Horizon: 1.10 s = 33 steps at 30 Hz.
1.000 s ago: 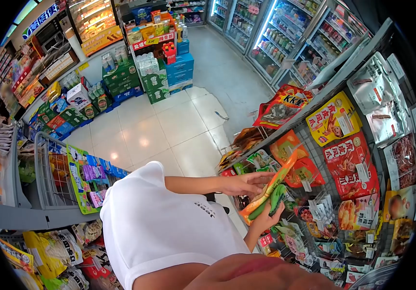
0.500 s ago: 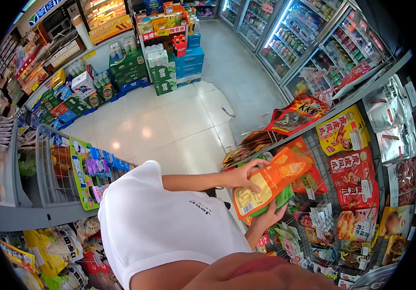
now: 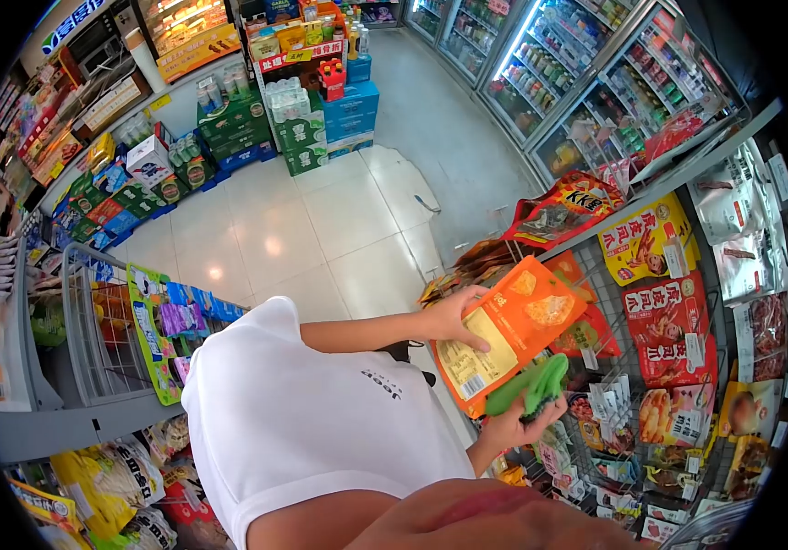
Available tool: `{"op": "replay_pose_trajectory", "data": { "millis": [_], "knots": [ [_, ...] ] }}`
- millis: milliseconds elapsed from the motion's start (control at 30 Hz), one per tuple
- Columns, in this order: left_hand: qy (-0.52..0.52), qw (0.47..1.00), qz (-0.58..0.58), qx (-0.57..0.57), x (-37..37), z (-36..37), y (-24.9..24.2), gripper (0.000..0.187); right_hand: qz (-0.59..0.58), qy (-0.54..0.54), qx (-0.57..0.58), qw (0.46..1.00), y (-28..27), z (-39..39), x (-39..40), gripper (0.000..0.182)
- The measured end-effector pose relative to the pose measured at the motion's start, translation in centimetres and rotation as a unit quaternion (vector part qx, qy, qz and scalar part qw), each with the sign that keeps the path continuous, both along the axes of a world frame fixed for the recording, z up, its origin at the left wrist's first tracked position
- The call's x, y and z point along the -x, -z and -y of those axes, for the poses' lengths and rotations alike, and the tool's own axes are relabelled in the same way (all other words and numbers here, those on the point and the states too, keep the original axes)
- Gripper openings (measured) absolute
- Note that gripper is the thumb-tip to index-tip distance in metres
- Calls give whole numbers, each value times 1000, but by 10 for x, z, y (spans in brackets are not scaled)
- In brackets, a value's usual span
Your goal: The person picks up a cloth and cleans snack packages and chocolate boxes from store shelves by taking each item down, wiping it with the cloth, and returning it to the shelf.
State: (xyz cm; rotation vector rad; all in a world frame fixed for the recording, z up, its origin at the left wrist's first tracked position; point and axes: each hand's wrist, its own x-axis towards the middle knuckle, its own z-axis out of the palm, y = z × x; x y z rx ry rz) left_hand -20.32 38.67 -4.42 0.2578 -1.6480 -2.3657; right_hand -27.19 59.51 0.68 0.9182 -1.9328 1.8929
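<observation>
Orange packet (image 3: 511, 332) — left hand (image 3: 454, 319) pinches it, right hand (image 3: 511, 428) clutches a partly hidden green bundle (image 3: 541, 379).

This can be seen to be a shop. Lots of snack bags (image 3: 662, 316) are hung on a grey wire rack (image 3: 678, 175), and little white price tags (image 3: 694, 350) are put in front of them. Bottles and cans (image 3: 545, 62) are kept behind glass in tall, bright fridges (image 3: 530, 145). Green boxes (image 3: 234, 126) and blue boxes (image 3: 351, 112) are piled up on the shiny floor (image 3: 316, 229).
</observation>
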Motion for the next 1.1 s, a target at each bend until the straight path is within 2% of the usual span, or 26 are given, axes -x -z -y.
{"op": "replay_pose_trajectory", "data": {
  "millis": [67, 133, 200, 333, 367, 467, 500, 600, 667, 733, 800, 867, 967, 1000, 1033, 1100],
  "knots": [
    [47, 996, -17, -73, 0, 1, 2, 91, -151, -9, -172, 973, -35, 1, -5, 49],
    [92, 988, -30, -122, -1, 4, 0, 85, -221, 2, -268, 938, -56, 13, -11, 55],
    [125, 980, -45, -148, -6, 13, -8, 82, -183, 13, -264, 947, -46, 14, -6, 55],
    [134, 983, -19, -128, -17, 24, -1, 95, -159, 2, -298, 941, -45, 16, -8, 54],
    [155, 977, -26, -146, -17, 23, 3, 89, -164, 6, -305, 938, -44, 19, -8, 55],
    [162, 944, 9, -286, -17, 15, 2, 76, -157, 38, -327, 931, -34, 34, -11, 52],
    [143, 946, -7, -290, -14, 9, 12, 57, -154, 37, -340, 927, -27, 41, -13, 53],
    [183, 855, -27, -485, 0, 9, 54, 50, -177, -2, -382, 907, -14, 55, -38, 57],
    [169, 880, 27, -443, -2, 19, 30, 55, -172, -99, -394, 897, -2, 59, -59, 57],
    [172, 862, -23, -476, 0, 24, 22, 55, -156, -132, -405, 891, -5, 63, -65, 55],
    [166, 865, 11, -473, -5, 29, 16, 57, -145, -63, -403, 902, -5, 64, -51, 56],
    [206, 841, -12, -500, -10, 30, 10, 56, -134, 75, -371, 916, -5, 72, -36, 57],
    [195, 844, 39, -498, -11, 29, 20, 56, -140, 93, -354, 920, 0, 77, -40, 58],
    [190, 846, 51, -495, -8, 30, 22, 57, -130, 32, -377, 916, 7, 74, -50, 57],
    [164, 894, 63, -412, -8, 31, 15, 60, -119, 0, -393, 912, 14, 74, -62, 56],
    [200, 892, 72, -398, -11, 30, 9, 63, -58, -38, -405, 912, 13, 70, -64, 52]
  ]
}}
